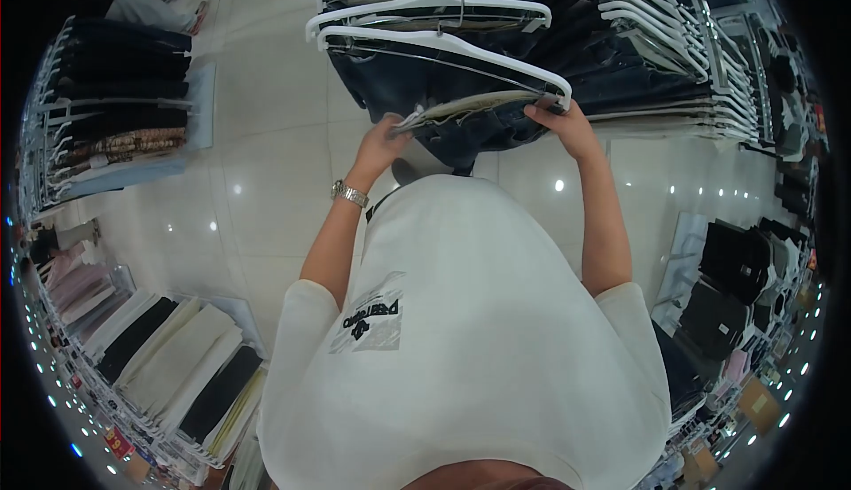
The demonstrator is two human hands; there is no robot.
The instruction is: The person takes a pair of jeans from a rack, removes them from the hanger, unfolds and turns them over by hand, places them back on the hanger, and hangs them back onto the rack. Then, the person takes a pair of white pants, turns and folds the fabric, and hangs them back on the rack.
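A pair of dark blue jeans (507, 133) hangs in front of me, its waistband partly open and showing a pale lining. My left hand (385, 146), with a metal watch (349, 193) on the wrist, is closed on the left end of the waistband. A small shiny clip-like part shows beside those fingers; whether it grips the cloth I cannot tell. My right hand (568, 128) pinches the right end of the waistband, just under the tip of a white hanger (456, 46). That hanger slants down to the right above the jeans.
More white hangers (425, 1) with garments crowd the rack behind. Another row of hangers (651, 16) stands at the upper right. Racks of dark trousers (124, 69) and folded-over light trousers (177, 366) line the left. Dark garments (736, 264) hang at the right, above pale floor tiles (266, 162).
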